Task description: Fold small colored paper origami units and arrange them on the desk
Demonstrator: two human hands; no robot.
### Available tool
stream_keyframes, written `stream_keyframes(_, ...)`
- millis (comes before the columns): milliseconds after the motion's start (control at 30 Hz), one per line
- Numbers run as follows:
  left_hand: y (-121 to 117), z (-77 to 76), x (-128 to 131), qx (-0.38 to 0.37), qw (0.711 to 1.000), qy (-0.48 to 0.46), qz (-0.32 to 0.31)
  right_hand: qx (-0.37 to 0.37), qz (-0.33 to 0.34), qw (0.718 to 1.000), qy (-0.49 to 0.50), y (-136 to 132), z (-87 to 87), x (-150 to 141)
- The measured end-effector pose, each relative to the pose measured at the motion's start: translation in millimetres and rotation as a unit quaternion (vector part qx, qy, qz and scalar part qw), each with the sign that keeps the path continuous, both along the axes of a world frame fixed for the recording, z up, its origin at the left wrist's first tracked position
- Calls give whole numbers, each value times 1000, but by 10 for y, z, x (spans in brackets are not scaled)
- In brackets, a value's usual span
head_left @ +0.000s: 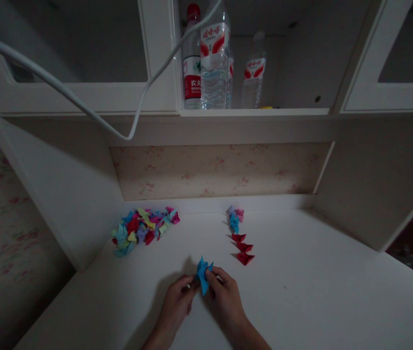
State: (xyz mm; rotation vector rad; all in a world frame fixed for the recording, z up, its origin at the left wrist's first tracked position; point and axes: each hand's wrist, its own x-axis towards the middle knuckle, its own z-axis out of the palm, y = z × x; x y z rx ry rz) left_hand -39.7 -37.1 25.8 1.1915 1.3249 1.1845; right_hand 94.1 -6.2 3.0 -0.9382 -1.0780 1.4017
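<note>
The left hand (179,299) and the right hand (224,294) together grasp a blue folded paper piece (202,275), pinched between fingertips on either side. It is a bright, plain blue with crisp creases: one narrow point rises at the top, another tapers downward toward the wrists, and a smaller pointed flap sticks out at the upper right, beside the right thumb. It is held above the near middle part of the white table (301,291), between the two hands.

The left hand comes up from the lower edge of the view, angled inward to the right, its thumb and index finger closed on the paper's left side and the other fingers curled under. The right hand leans inward to the left, its thumb pressed on the paper's face near the flap, its knuckles turned up.

Beyond the hands, to the right, three red folded papers (243,247) lie in a short line on the table, with a small blue, lilac and pink cluster (234,220) just behind them. Farther left, a multicoloured heap (141,228) of folded papers lies near the back. Behind the table is a floral panel (214,170); above it, plastic bottles (215,63) stand in an open cabinet (301,63), and a white cable (82,106) hangs across the upper left.
</note>
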Motion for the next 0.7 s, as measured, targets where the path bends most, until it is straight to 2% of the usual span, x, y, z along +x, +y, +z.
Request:
stream_keyframes(433, -3, 72, 34, -25, 999, 26, 31, 12, 1, 999, -31, 0, -14, 4)
stream_keyframes(567, -3, 69, 4, -32, 998, 14, 48, 29, 19, 998, -49, -45, 72, 8)
stream_keyframes(700, -1, 21, 2, -33, 999, 1, 28, 38, 31, 998, -50, -92, 197, 76)
